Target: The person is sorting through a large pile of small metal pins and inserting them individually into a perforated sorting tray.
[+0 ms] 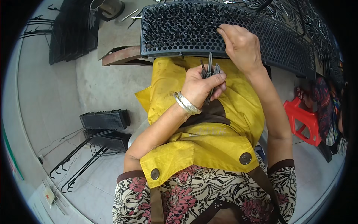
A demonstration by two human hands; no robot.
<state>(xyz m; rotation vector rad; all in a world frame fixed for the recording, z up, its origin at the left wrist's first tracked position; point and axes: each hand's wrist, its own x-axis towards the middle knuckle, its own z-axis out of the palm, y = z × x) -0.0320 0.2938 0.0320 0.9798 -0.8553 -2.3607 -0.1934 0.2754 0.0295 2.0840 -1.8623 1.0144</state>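
My left hand [199, 85] is closed round a bundle of thin dark metal strips [210, 61], their ends sticking up past the thumb, above my yellow apron [167, 80]. Ahead lies a long black rack [289, 44] full of round holes. Its left part is crowded with upright dark pieces [175, 24]; the right part shows bare holes. At the middle of the rack, where the filled part meets the bare holes, my right hand [242, 46] is pinched. Whatever its fingertips grip is too small or hidden to make out.
Loose metal pieces [322, 37] lie beyond the rack at right. A metal cup [108, 8] stands on the wooden bench [119, 37] at far left. More black racks [104, 120] with hooked rods are on the left floor. A red stool [304, 121] and another person [326, 104] are at right.
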